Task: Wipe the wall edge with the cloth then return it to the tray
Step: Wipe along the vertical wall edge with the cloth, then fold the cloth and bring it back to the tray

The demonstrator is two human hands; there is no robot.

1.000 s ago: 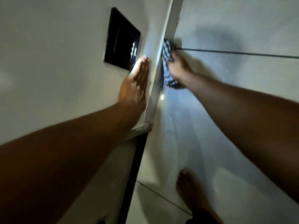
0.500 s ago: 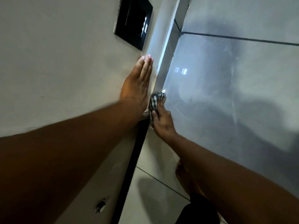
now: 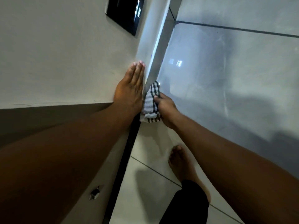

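Observation:
A black-and-white checked cloth [image 3: 151,102] is pressed against the lower end of the vertical wall edge [image 3: 159,57], where the pale wall meets a dark strip. My right hand [image 3: 166,110] grips the cloth from the right side. My left hand [image 3: 131,89] lies flat on the pale wall just left of the edge, fingers straight and together, touching the cloth's left side. No tray is in view.
A black wall panel [image 3: 127,13] hangs high on the pale wall. Grey glossy tiles [image 3: 226,70] cover the surface to the right. My bare foot [image 3: 182,164] stands on the light floor tiles below. A small metal fitting [image 3: 95,193] sticks out low on the left.
My right hand has brought the cloth down the edge from near the black panel's height to the bottom end. The cloth now shows more spread out. My left hand stayed flat on the wall.

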